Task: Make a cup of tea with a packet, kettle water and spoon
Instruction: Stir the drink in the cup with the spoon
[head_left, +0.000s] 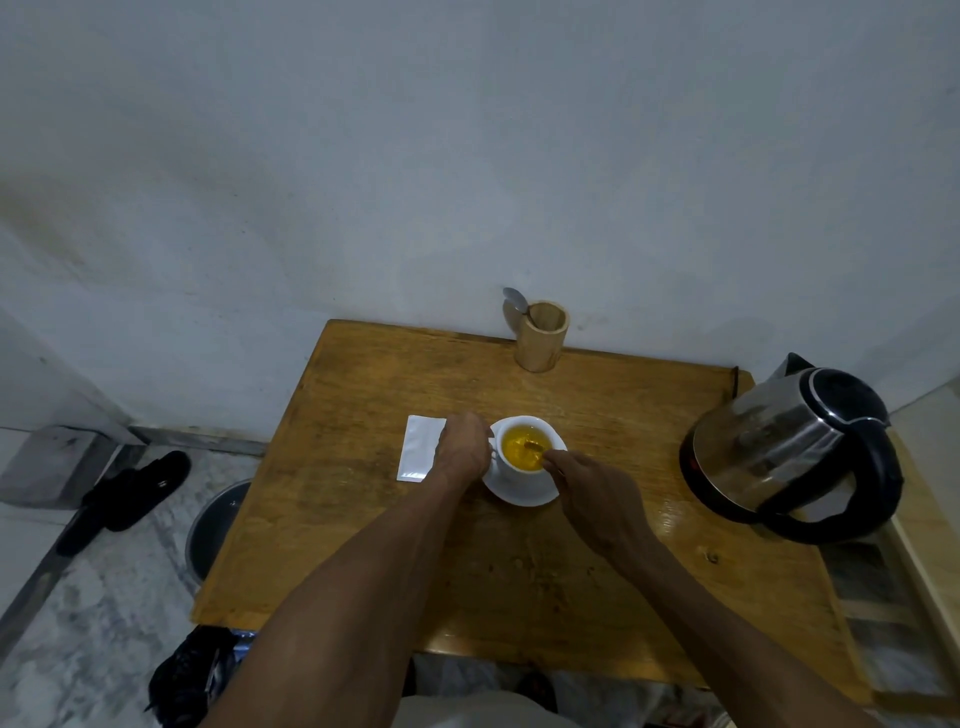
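Head view looks down on a wooden tabletop (363, 519) set against a pale wall. Near its middle a white cup (524, 457) stands on a white saucer (524, 493), filled with yellow tea.

The left hand (465, 447) is at the cup's left side, its grip closed around the handle area; the handle itself is mostly hidden behind the fingers. The right hand (597, 499) reaches in from the near right, fingertips pinched at the cup's near rim on a spoon (535, 446), whose dark end shows in the liquid; the thin handle is hard to make out.

Just left of the left hand a white packet (418, 449) lies flat on the tabletop, its right edge partly covered by the hand.

At the far edge, by the wall, a wooden holder (540, 338) stands upright with a second metal spoon (515, 301) leaning out of it, bowl upward. A steel kettle (789, 447) with a black lid and handle sits at the right edge, well apart from the cup.

On the floor to the left lie dark sandals (130, 493), and a round dark pan (213, 525) shows partly under the tabletop's left edge.
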